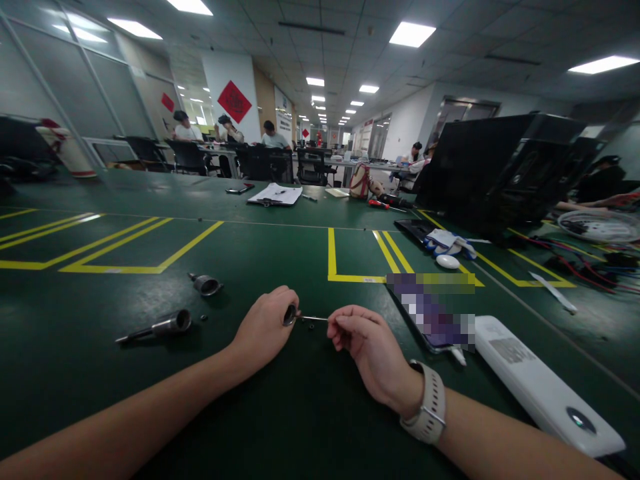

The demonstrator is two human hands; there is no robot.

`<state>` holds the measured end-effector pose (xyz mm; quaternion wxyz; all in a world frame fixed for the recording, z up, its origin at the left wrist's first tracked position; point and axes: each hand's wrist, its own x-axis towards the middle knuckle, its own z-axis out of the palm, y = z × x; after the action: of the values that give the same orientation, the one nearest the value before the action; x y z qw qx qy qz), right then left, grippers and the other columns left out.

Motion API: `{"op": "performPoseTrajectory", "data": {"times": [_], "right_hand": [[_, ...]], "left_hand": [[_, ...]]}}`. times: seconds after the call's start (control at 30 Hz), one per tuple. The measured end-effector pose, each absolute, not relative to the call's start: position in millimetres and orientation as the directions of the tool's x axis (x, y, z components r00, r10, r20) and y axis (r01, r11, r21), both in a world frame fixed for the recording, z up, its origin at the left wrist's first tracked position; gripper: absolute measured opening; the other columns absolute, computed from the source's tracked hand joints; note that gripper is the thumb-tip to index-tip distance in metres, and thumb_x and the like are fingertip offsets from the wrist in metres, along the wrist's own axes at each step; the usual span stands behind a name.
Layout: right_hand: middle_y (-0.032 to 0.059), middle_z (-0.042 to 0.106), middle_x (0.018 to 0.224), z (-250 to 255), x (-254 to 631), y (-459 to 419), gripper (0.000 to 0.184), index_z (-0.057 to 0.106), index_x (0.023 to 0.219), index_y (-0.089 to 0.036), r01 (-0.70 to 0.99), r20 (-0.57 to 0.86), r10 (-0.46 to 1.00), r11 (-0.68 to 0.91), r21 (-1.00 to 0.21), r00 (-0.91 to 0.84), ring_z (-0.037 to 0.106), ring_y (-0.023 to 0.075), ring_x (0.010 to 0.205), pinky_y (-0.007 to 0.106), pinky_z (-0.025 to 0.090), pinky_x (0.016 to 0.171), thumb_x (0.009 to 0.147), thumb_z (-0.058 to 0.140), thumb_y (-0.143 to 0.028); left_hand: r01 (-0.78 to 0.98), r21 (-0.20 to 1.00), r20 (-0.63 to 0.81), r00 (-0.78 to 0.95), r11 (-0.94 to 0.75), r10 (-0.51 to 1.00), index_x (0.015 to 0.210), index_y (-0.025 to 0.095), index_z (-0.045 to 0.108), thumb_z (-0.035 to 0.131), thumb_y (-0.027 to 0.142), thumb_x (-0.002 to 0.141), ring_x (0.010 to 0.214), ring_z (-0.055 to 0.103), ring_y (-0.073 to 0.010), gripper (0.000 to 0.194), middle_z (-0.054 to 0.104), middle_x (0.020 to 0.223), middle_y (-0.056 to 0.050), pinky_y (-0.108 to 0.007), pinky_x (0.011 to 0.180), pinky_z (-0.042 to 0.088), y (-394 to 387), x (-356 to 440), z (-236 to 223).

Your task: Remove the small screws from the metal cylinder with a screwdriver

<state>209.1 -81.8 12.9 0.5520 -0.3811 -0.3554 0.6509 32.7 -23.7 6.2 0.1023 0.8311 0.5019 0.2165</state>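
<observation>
The bare left forearm (165, 403) and bare right forearm (500, 437) slant inward. The bare left hand (267, 319) is curled, back upward, its fingertips apparently tucked underneath. The bare right hand (363, 340) pinches, thumb against forefinger, remaining fingers curled.

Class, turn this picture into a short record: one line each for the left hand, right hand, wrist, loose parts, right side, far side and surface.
Left hand: holds a hollow metal piece
Right hand: pinches a thin rod reaching toward the left hand; contact unclear
Right wrist: pale watch strap
Loose parts: long-shafted metal part and shorter metal part, left of the hands
Right side: blurred-out phone, long white case
Far side: clipboard with paper
Surface: green table, yellow tape
</observation>
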Motion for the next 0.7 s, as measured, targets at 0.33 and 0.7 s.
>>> {"op": "performPoseTrajectory", "data": {"times": [0.33, 0.7], "right_hand": [[0.0005, 0.059, 0.069, 2.1, 209.6, -76.4, 0.007, 0.063, 0.072, -0.015, -0.407, -0.063, 0.994, -0.021, -0.913, 0.089, 0.051, 0.0120, 0.064, 0.025, 0.040, 0.060, 0.070, 0.060, -0.021], [0.0093, 0.057, 0.112, 1.7, 194.7, -76.3, 0.026, 0.050, 0.112, -0.017, 0.389, 0.150, 0.979, 0.194, -0.901, -0.140, 0.054, 0.0206, 0.105, 0.040, 0.041, 0.092, 0.086, 0.044, -0.018]], "left_hand": [[0.831, 0.287, 0.337, 0.379, -0.477, 0.862, 0.076, 0.018, 0.055, 0.053, 0.029, 0.079, 0.075, 0.052, -0.0195, 0.012, 0.056, 0.082, -0.003, -0.031, 0.065, 0.039, -27.1, 33.8, 12.1], [0.900, 0.313, 0.362, 0.183, -0.304, 0.914, 0.081, 0.019, 0.053, 0.046, 0.052, 0.080, 0.067, 0.055, -0.0191, 0.035, 0.057, 0.080, -0.003, -0.028, 0.055, 0.038, -30.0, 26.3, 40.6]]}}
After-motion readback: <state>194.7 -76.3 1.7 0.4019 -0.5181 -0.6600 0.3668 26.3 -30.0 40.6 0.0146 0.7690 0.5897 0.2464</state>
